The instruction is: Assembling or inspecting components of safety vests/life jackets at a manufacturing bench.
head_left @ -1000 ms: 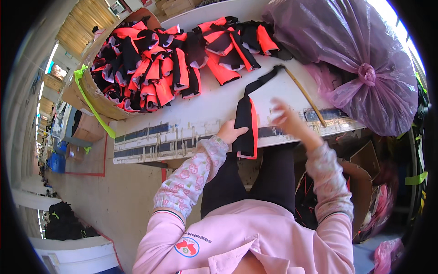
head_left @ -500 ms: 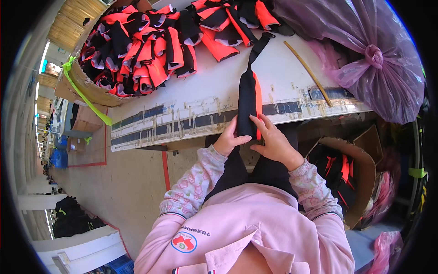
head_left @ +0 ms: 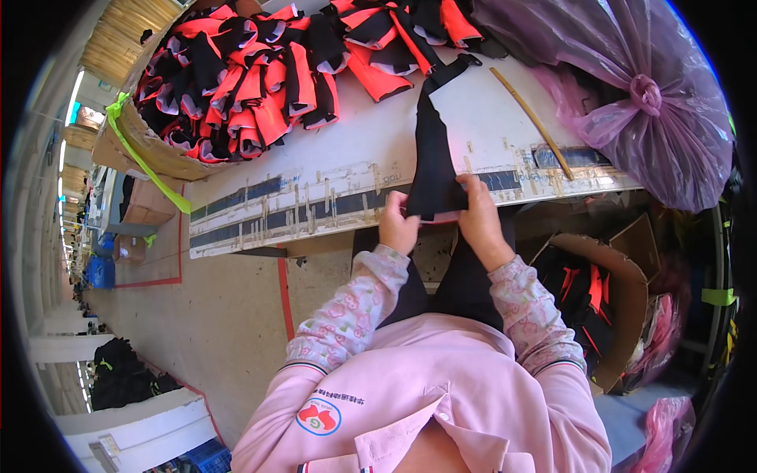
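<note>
A black fabric piece with a narrow strap end (head_left: 434, 162) lies across the table's front edge. Its wide end spreads between my two hands, with a little pink showing along the lower edge. My left hand (head_left: 400, 225) pinches the left corner of that end. At the right corner, my right hand (head_left: 482, 222) grips the cloth with the fingers bent over it. The strap end reaches away over the white table (head_left: 493, 118) to a small dark tip near the pile.
An orange-and-black pile of fabric pieces (head_left: 260, 87) fills a cardboard box at the far left and spills rightward. A thin wooden stick (head_left: 532, 122) lies right of the strap. A knotted purple plastic bag (head_left: 670, 142) stands far right. Below it sits an open carton (head_left: 623, 315) of similar pieces.
The fabric piece has been opened out wider, and its orange side strip no longer shows. My hands have moved apart to its two lower corners, the right one shifting up and right.
</note>
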Tool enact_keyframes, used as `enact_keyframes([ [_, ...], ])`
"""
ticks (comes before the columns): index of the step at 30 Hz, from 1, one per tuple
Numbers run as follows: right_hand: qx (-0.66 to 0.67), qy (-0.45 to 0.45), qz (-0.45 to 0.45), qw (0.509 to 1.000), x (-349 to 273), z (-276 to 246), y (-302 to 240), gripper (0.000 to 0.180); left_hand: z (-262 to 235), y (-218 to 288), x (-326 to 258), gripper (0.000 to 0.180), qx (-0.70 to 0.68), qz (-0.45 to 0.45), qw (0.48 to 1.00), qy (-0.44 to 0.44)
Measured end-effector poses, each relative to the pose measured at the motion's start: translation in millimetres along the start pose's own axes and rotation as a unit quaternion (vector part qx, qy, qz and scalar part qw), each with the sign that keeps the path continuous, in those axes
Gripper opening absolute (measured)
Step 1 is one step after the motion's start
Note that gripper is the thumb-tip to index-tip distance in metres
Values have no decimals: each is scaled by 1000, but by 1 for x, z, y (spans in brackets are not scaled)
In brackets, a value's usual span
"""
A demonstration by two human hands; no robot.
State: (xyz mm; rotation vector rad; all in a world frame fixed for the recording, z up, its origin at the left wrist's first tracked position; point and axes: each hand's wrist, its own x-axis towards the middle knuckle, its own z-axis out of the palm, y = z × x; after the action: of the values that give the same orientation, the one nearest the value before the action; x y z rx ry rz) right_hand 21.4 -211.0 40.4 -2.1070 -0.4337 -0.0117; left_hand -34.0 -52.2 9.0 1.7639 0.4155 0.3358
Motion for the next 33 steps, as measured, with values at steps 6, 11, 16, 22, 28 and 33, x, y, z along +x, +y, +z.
enact_keyframes([
  [6, -20, -29, 13, 999, -6, 2, 3, 56, -12, -6, 5, 16, -74, -112, 990, -40],
  [11, -24, -38, 7, 999, -6, 2, 1, 56, -10, 3, -9, 23, -120, -291, 935, -163],
  [16, -17, -46, 25, 998, -10, 3, -5, 59, 6, -4, -21, 35, -165, -259, 940, -149],
  [22, -37, -52, 28, 998, -12, 3, -7, 60, 18, -4, -21, 32, -209, -309, 918, -136],
  [28, -71, -76, 33, 994, -9, -4, -8, 58, 17, -15, -23, 29, -245, -306, 909, -140],
  [33, -37, -217, -40, 975, 9, -40, -14, 58, 17, -10, -25, 29, -251, -303, 909, -136],
])
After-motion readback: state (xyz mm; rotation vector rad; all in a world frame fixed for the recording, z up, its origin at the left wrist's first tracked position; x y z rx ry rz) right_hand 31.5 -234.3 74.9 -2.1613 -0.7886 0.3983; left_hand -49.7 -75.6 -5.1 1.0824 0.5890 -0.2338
